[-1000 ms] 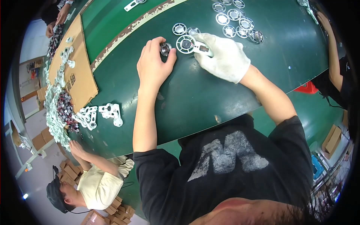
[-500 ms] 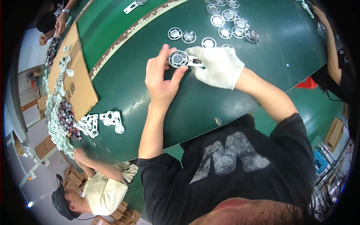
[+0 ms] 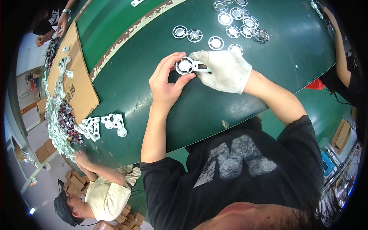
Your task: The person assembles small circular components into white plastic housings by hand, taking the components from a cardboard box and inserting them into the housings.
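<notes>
In front of me, above the green table (image 3: 214, 111), is a white handled part (image 3: 202, 68) with a round spoked disc (image 3: 185, 65) at its head end. My bare left hand (image 3: 167, 78) grips the disc's rim between the thumb and curled fingers. My right hand (image 3: 225, 71), in a white glove, is closed around the handle end, which it partly hides. Just beyond the glove lies a loose spoked disc (image 3: 235, 48), partly covered by it. Another spoked disc (image 3: 216, 43) lies flat close by.
Several more spoked discs (image 3: 250, 22) lie farther off, with a small stack (image 3: 261, 35). Assembled white parts (image 3: 114, 123) lie at left, beside a cardboard sheet (image 3: 82, 76) and a heap of white parts (image 3: 57, 130). A peeling ledge (image 3: 128, 33) borders a green surface. Other people work around the table.
The disc has tilted, its centre now bright instead of dark. My left fingers have come down from a raised pose onto its rim. A white part on the far green surface has slid mostly out of view.
</notes>
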{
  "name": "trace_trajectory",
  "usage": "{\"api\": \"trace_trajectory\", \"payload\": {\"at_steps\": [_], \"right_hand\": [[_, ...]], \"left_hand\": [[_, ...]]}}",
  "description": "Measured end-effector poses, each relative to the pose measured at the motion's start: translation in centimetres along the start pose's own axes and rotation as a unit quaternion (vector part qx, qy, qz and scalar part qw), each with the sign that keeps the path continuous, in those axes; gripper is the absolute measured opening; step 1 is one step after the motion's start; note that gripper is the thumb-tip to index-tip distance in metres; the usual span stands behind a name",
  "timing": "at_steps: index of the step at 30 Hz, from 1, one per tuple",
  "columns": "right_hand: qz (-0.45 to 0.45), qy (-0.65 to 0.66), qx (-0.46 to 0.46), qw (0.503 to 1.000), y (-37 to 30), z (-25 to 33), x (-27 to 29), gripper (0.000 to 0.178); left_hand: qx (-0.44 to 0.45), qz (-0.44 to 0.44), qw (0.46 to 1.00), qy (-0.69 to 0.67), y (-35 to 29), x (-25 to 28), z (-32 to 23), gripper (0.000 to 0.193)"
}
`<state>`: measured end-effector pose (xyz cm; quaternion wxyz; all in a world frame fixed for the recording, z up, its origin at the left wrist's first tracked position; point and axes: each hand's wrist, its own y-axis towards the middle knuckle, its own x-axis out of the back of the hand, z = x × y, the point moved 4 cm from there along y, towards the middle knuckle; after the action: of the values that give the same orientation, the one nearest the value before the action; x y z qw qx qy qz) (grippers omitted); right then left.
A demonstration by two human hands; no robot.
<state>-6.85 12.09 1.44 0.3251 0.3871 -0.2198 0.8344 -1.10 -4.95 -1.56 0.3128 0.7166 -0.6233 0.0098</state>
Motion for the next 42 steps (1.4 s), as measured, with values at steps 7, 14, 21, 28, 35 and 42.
{"api": "trace_trajectory", "payload": {"at_steps": [7,14,21,28,35,42], "right_hand": [[-0.035,0.030,0.008,0.999,0.0,-0.8,-0.4,0.038],[0.288,0.394,-0.088,0.868,-0.3,-0.9,-0.3,0.047],[0.098,0.300,0.044,0.948,0.4,-0.9,-1.9,0.045],[0.044,0.102,0.050,0.993,-0.5,0.4,-1.9,0.039],[0.014,0.033,0.060,0.998,-0.7,1.0,-1.6,0.034],[-0.056,0.144,-0.037,0.987,-0.4,-1.0,-0.5,0.044]], "left_hand": [[-0.024,-0.002,0.999,0.032,-0.2,0.2,-0.3,0.051],[-0.119,0.053,0.989,0.070,-0.2,-0.4,-2.3,0.051],[-0.004,0.038,0.975,-0.219,-0.6,-1.3,-1.6,0.059],[0.119,0.022,0.939,-0.323,-1.3,-2.5,-0.7,0.054],[0.114,0.078,0.929,-0.343,-0.6,-1.7,-0.6,0.041],[0.338,0.132,0.913,-0.185,6.7,2.2,5.5,0.039]]}}
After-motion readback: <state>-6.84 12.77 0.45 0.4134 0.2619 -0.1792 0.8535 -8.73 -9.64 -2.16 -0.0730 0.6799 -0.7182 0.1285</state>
